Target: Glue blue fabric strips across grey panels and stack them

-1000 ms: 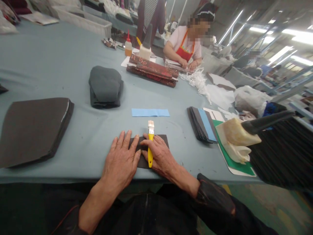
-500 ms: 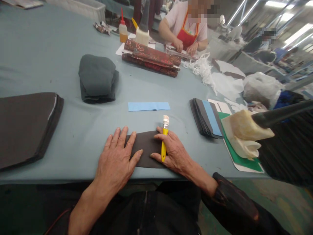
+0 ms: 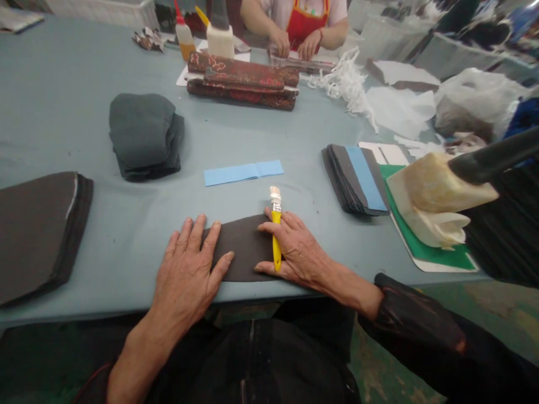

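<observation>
In the head view, the left hand [image 3: 185,266] lies flat, fingers spread, over the left end of a dark piece [image 3: 242,249] at the table's near edge. The right hand [image 3: 301,252] is closed loosely on a yellow-handled brush [image 3: 276,241], its fingers and thumb also on the piece's right end, hiding it. Just beyond lies a blue strip [image 3: 244,172]. To the right, a small dark stack [image 3: 353,179] sits beside a green board [image 3: 442,258], which a cream container [image 3: 433,185] partly covers. A large dark stack [image 3: 33,230] fills the near left, with a grey cloth bundle [image 3: 143,132] farther back. Patterned rolls [image 3: 244,78] lie across the far middle, before a co-worker's hands [image 3: 309,45]; white strings [image 3: 343,84] and a plastic bag [image 3: 471,101] clutter the far right.
</observation>
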The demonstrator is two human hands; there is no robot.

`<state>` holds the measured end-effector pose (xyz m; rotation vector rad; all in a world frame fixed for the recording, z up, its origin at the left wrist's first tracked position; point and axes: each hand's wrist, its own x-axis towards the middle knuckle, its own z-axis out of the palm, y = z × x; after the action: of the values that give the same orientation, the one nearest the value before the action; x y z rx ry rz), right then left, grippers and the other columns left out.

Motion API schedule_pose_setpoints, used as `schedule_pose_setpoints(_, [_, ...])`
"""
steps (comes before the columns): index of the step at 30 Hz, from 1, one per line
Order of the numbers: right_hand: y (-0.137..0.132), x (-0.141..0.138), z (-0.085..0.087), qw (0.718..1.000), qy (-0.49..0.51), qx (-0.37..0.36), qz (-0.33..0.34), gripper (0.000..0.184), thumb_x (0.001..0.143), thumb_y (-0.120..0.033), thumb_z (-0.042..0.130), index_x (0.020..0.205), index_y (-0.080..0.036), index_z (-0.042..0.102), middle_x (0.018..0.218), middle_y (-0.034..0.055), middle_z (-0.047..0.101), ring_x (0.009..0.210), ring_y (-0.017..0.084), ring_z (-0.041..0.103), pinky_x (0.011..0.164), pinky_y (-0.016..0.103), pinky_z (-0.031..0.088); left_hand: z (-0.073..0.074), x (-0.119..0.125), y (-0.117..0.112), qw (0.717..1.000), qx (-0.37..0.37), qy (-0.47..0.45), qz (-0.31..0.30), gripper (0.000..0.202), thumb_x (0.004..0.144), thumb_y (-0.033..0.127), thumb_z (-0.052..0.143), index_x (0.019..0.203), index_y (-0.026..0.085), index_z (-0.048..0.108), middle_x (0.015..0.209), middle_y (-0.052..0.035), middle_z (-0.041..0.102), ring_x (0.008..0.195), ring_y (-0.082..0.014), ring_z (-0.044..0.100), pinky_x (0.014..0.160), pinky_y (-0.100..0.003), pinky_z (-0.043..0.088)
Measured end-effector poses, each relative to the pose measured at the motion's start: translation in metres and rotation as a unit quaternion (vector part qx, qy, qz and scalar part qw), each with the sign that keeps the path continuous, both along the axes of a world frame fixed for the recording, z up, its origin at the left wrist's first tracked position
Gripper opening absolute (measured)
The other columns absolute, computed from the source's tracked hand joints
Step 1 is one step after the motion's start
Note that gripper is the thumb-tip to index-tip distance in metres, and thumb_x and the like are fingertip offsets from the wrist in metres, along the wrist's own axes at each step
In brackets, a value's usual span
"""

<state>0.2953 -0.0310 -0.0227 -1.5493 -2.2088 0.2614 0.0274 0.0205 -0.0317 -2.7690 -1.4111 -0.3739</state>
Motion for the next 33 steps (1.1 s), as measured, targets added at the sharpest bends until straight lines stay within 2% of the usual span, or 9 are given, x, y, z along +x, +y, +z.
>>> schedule_pose_setpoints(4, [0.003,-0.002,0.005,1.0,-0.018,-0.001,-0.003,0.093,0.08,-0.087,0.078,0.142,-0.02,0.059,0.151,0.0242,0.065,0.149,0.043,0.053,0.127,0.069,0.038,0.001,-0.002,0.002,1.0,-0.001,0.008,-0.006,0.076,0.112,0.06,0.024,0.161,0.011,0.054,0.174,-0.0245,0.043,0.161,-0.0475,0.041,0.126,-0.07,0.041])
schedule_pose_setpoints(10, [0.0,-0.002,0.012,0.999,-0.031,0.017,-0.001,0.1,0.076,-0.089,0.08,0.144,-0.018,0.058,0.154,0.0263,0.063,0.15,0.045,0.053,0.131,0.069,0.032,0.004,-0.002,0.002,1.0,-0.008,0.011,0.001,0.078,0.112,0.062,0.02,0.161,0.011,0.054,0.173,-0.024,0.044,0.161,-0.0482,0.041,0.126,-0.07,0.041])
schedule_pose_setpoints(16, [-0.004,-0.002,0.002,1.0,0.022,0.003,0.007,0.096,0.077,-0.084,0.083,0.146,-0.021,0.057,0.158,0.0241,0.061,0.145,0.041,0.059,0.127,0.064,0.043,0.001,-0.004,0.003,1.0,-0.013,0.012,0.004,0.072,0.111,0.06,0.029,0.162,0.015,0.052,0.175,-0.0222,0.042,0.163,-0.0459,0.038,0.128,-0.069,0.039])
schedule_pose_setpoints(21, [-0.002,-0.003,0.001,0.999,0.024,0.03,0.005,0.097,0.073,-0.083,0.087,0.142,-0.021,0.059,0.159,0.0245,0.06,0.145,0.041,0.059,0.125,0.063,0.045,0.004,-0.007,0.004,1.0,-0.004,0.03,-0.003,0.073,0.112,0.059,0.027,0.161,0.012,0.053,0.174,-0.0252,0.042,0.162,-0.0482,0.04,0.126,-0.074,0.038])
schedule_pose_setpoints(25, [-0.001,-0.002,0.001,0.999,0.014,0.047,0.01,0.099,0.072,-0.086,0.085,0.14,-0.019,0.06,0.157,0.0259,0.062,0.144,0.042,0.061,0.125,0.062,0.045,0.013,0.007,-0.001,0.999,0.027,0.042,-0.008,0.079,0.111,0.062,0.026,0.161,0.007,0.052,0.174,-0.028,0.04,0.161,-0.0525,0.038,0.125,-0.077,0.036])
schedule_pose_setpoints(28, [-0.001,-0.002,-0.001,0.999,0.014,0.041,0.009,0.1,0.071,-0.089,0.084,0.14,-0.021,0.059,0.159,0.0246,0.061,0.144,0.042,0.061,0.124,0.063,0.045,0.016,0.027,-0.003,0.998,0.04,0.028,-0.033,0.078,0.112,0.062,0.026,0.162,0.008,0.051,0.176,-0.0252,0.038,0.163,-0.0486,0.037,0.127,-0.073,0.037])
schedule_pose_setpoints(33, [-0.001,-0.002,-0.001,0.999,0.012,0.045,0.015,0.101,0.07,-0.09,0.083,0.14,-0.02,0.059,0.16,0.024,0.06,0.143,0.041,0.06,0.123,0.062,0.046,0.01,0.051,0.002,0.995,0.008,0.041,-0.091,0.072,0.113,0.057,0.032,0.166,0.01,0.045,0.176,-0.0191,0.041,0.165,-0.04,0.037,0.131,-0.062,0.039])
